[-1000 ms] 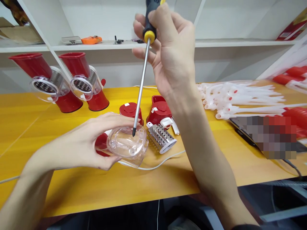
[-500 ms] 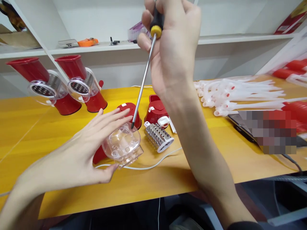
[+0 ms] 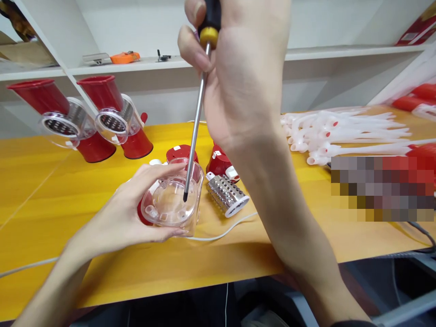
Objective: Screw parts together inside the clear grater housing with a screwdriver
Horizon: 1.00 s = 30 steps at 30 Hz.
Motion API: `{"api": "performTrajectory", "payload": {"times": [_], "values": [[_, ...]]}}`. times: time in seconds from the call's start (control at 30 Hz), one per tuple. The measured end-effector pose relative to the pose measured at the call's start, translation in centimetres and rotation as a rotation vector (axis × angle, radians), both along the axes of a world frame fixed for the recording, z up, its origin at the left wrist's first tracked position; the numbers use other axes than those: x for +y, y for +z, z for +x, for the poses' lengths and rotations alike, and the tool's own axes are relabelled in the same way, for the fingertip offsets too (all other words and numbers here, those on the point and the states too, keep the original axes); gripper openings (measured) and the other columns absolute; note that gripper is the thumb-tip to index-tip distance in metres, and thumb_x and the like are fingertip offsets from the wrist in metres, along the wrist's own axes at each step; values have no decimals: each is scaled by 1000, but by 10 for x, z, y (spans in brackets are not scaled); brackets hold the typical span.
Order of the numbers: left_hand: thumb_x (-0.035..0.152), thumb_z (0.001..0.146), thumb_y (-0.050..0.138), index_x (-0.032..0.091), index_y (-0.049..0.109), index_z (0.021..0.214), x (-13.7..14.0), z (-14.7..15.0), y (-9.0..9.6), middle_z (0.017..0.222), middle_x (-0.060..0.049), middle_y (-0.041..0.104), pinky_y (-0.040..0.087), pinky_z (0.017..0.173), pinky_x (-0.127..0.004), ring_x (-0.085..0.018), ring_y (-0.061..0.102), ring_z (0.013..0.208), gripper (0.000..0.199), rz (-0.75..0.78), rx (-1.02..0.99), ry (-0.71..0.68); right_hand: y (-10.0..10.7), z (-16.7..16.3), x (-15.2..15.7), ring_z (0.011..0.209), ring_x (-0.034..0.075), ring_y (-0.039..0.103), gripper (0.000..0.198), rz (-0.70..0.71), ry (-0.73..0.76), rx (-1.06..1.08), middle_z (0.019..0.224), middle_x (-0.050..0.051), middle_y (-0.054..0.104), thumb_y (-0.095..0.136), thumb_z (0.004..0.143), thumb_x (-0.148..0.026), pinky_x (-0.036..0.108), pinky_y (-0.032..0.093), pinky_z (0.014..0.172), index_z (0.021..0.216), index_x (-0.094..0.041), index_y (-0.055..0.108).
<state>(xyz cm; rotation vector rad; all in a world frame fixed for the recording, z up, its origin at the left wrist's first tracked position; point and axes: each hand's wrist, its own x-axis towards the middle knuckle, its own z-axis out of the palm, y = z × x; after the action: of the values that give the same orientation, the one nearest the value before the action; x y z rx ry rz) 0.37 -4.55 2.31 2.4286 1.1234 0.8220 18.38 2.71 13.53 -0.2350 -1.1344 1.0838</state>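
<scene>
Above yellow tabletop (image 3: 204, 261), the left hand (image 3: 124, 206) grips a clear housing (image 3: 172, 204) below the right hand (image 3: 243, 81) clasping a screwdriver (image 3: 196, 122).

On table (image 3: 143, 272) before me: graters (image 3: 138, 143) behind my left hand (image 3: 124, 213), drum (image 3: 225, 194) right of housing (image 3: 170, 202), tubes (image 3: 315, 138) right of my right hand (image 3: 238, 77).

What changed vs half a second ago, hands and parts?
The left hand, then spread, now wraps closer around the clear plastic housing, which has turned in it. The screwdriver in the right hand shifted slightly left, its tip dropping from the housing's upper edge to over its round face. Nothing let go. The grating drum and both assembled rotary graters stayed put.
</scene>
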Motion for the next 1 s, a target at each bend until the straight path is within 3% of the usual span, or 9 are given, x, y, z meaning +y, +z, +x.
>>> {"api": "performTrajectory", "payload": {"times": [0.07,0.13,0.2,0.33,0.43,0.63,0.83,1.0], "values": [[47,66,94,41,51,148,6,-1,0,149,-3,62,50,118,-49,-34,63,132,92,-71,-126,-38,0,-3,-4,55,-8,30,36,16,1,-2,75,-3,33,49,93,-36,8,25,48,86,-11,24],[47,63,96,37,57,145,12,-2,1,143,-6,68,53,115,-45,-33,67,129,91,-199,-216,-107,-1,-5,-7,57,-7,33,69,16,2,18,79,-3,35,60,80,-68,11,29,48,84,-11,20],[48,63,96,29,64,139,18,-3,1,136,-10,72,55,112,-47,-34,69,126,85,-327,-264,-163,-2,-6,-7,57,-7,34,79,5,7,28,79,-4,35,60,75,-77,11,32,49,83,-11,17],[52,62,96,20,70,131,24,-4,-6,131,-16,74,54,111,-53,-36,69,125,81,-469,-352,-173,-7,-7,0,57,-8,33,44,13,30,34,75,-3,33,48,93,-46,8,27,49,87,-11,21],[58,60,96,21,73,128,24,-2,-14,129,-15,75,53,111,-54,-38,69,125,81,-503,-428,-166,-13,-11,7,56,-8,32,35,-22,89,70,75,-2,34,54,90,-30,6,25,47,86,-10,26],[77,62,86,19,77,123,19,4,-21,128,-17,75,55,107,-53,-40,70,121,85,-513,-551,-155,-27,-21,23,59,-7,33,39,-118,186,93,75,-1,36,64,83,-33,7,23,46,90,-12,33],[87,72,69,22,80,111,20,9,-22,119,-9,77,55,98,-37,-29,71,110,76,-348,-504,-131,-33,-17,33,76,-3,36,38,-130,188,4,87,4,45,63,83,-39,9,22,53,92,-13,37],[92,80,53,23,78,112,22,7,-23,117,-9,76,48,100,-40,-29,68,109,81,-246,-402,-90,-33,-14,35,78,-6,37,35,-142,179,-35,98,4,48,55,89,-39,7,20,57,98,-13,33]]}}
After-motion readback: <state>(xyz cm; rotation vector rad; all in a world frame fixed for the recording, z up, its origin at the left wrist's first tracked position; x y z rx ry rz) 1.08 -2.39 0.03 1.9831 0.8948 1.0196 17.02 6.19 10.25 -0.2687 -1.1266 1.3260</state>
